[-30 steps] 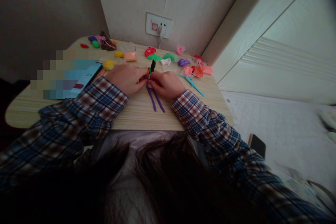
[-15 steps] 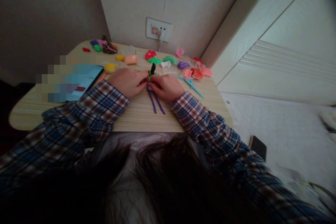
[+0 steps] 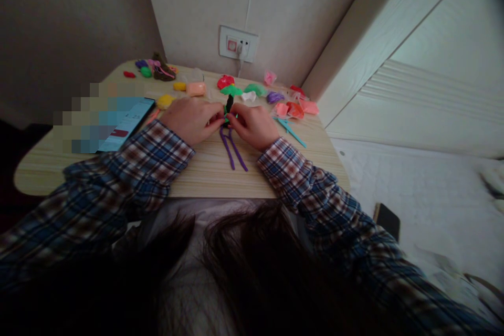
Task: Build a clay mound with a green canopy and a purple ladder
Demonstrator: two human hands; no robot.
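Because the clay piece (image 3: 229, 103) looks like soft modelling clay, it should be very light and give under even slight pressure, so a firm squeeze would probably dent or smear it. It lies on the bench (image 3: 205, 181), in the middle of the near half, directly between the two hands: a dark stalk points toward the wall, small bits of green show at its lower end, and two thin purple strands (image 3: 227, 149) run from there toward the bench's near edge. The strands look the frailest and might stretch or snap if pulled; the thicker stalk, near its lower end, seems the safer place to take hold, with a light fingertip grip. At the far end, a green leaf-shaped piece (image 3: 231, 91) meets the stalk in this view, though whether they are joined I cannot tell. The left hand (image 3: 195, 118) is drawn narrow, thumb and forefinger pinching the piece at the green bits. The right hand (image 3: 254, 123) pinches it there from the other side, its other fingers curled under and mostly hidden. Just beyond the right hand's knuckles lies a teal tool (image 3: 291, 132), apart from the piece.
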